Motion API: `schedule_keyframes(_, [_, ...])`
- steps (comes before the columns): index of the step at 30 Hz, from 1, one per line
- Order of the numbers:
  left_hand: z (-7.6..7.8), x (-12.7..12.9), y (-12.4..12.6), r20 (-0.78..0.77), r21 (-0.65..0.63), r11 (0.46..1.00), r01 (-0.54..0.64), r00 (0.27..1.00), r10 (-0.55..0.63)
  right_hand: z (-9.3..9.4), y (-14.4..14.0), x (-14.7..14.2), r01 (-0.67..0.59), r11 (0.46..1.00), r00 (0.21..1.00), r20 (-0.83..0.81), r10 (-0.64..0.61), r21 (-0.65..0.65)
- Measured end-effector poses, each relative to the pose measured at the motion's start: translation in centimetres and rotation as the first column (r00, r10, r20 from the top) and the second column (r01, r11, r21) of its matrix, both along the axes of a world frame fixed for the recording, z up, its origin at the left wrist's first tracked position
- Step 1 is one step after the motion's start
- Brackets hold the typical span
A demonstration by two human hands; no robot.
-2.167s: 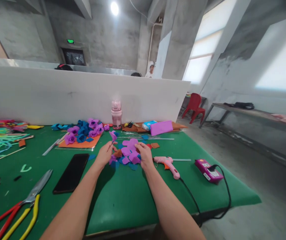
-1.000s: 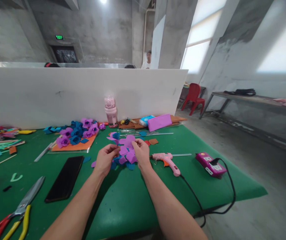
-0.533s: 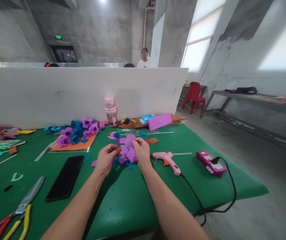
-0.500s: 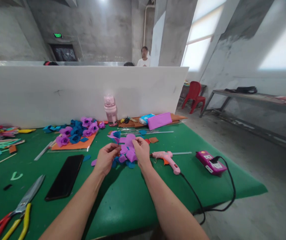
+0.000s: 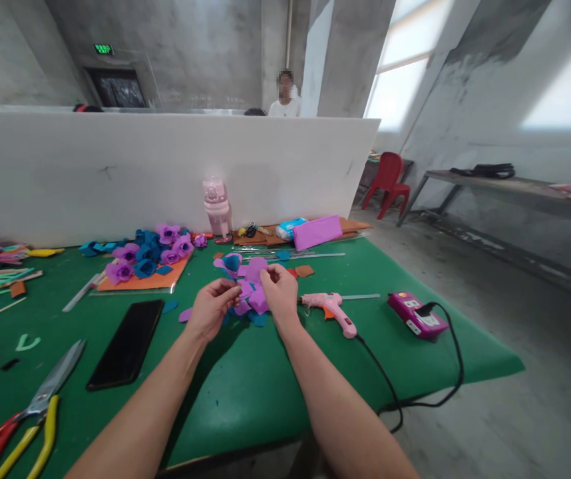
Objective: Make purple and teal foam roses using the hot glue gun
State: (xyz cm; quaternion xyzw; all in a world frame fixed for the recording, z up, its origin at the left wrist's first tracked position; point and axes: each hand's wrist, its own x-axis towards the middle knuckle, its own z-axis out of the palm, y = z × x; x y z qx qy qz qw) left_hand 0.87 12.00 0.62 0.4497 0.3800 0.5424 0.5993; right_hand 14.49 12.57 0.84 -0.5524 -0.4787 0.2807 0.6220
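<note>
My left hand (image 5: pixel 209 311) and my right hand (image 5: pixel 280 296) meet over the green table (image 5: pixel 245 392), and both pinch the same purple foam petal piece (image 5: pixel 251 286) held just above it. A small purple-and-blue rolled foam flower (image 5: pixel 230 263) stands just beyond my fingers. Loose purple and blue foam petals (image 5: pixel 255 318) lie under and around my hands. A pink glue gun (image 5: pixel 333 311) rests on the table close to the right of my right hand.
A black phone (image 5: pixel 126 343) lies left of my arm, with scissors (image 5: pixel 50 386) and red and yellow pliers (image 5: pixel 16 446) at the near left. Finished foam flowers (image 5: pixel 150 256) sit on an orange sheet. A pink bottle (image 5: pixel 215 209), a pink power box (image 5: pixel 416 315) and a white divider (image 5: pixel 116 166) are there too; a person stands behind it.
My hands have drawn together and lifted the purple petal piece slightly off the pile. The view has tilted down a little.
</note>
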Motion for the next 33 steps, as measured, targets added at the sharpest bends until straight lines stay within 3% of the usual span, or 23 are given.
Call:
schedule_keyframes(12, [-0.7, 0.1, 0.3, -0.024, 0.049, 0.999, -0.023, 0.999, 0.024, -0.3, 0.0, -0.6, -0.063, 0.998, 0.989, -0.132, 0.063, 0.000])
schedule_keyframes(22, [-0.2, 0.3, 0.1, -0.026, -0.001, 1.000, -0.017, 1.000, 0.017, 0.1, -0.2, -0.6, -0.038, 0.999, 0.997, -0.068, 0.036, -0.030])
schedule_keyframes(33, [-1.1, -0.1, 0.4, -0.278, 0.253, 0.955, -0.152, 0.935, 0.222, 0.2, -0.2, -1.0, -0.155, 0.984, 0.969, -0.181, 0.169, 0.086])
